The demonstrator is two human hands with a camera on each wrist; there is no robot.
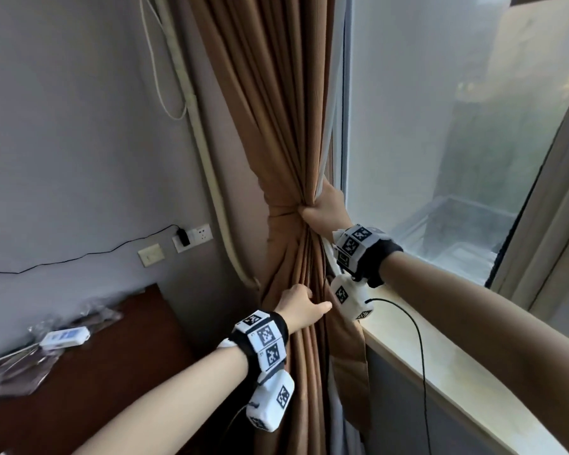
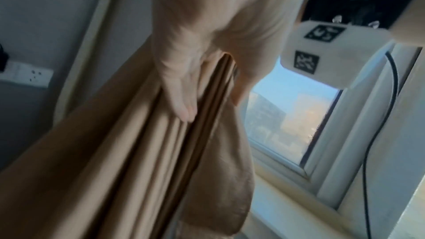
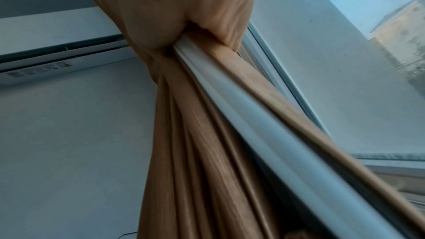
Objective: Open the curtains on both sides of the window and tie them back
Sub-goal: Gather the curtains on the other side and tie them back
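While right hand (image 1: 324,208) clenches the gathered brown curtain (image 1: 276,110) for tying, left hand (image 1: 301,305) lies flat, steadying lower folds

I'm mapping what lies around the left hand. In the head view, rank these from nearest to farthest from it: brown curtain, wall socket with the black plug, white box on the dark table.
From the left hand:
1. Brown curtain, touched by its fingers.
2. Wall socket, up and left on the wall.
3. White box, far left on the dark table.
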